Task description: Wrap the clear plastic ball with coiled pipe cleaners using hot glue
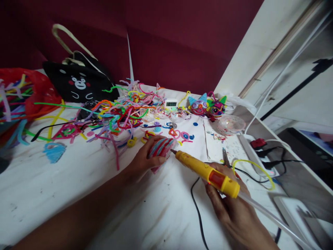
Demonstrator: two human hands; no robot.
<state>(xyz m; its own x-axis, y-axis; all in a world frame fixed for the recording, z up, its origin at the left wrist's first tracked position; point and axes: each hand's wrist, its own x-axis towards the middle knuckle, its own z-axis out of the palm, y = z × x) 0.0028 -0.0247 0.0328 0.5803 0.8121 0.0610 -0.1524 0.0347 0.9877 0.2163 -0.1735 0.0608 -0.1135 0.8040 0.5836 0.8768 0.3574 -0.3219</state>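
Note:
My left hand (145, 158) is closed around a striped pink, red and blue pipe-cleaner piece (161, 147) resting on the white table (65, 184). My right hand (229, 201) grips a yellow pen-shaped hot glue gun (205, 170) with a clear glue stick out of its rear. The gun's metal tip touches the right edge of the striped piece. A yellow pipe cleaner (256, 166) loops near my right hand.
A tangle of coloured pipe cleaners (117, 114) covers the table's middle. Behind stand two pipe-cleaner cat figures (208, 106), a small digital timer (171, 103), clear domes (230, 124) and a black bag (78, 83). A power strip (256, 152) and cables lie right; a red bag (31, 90) is left.

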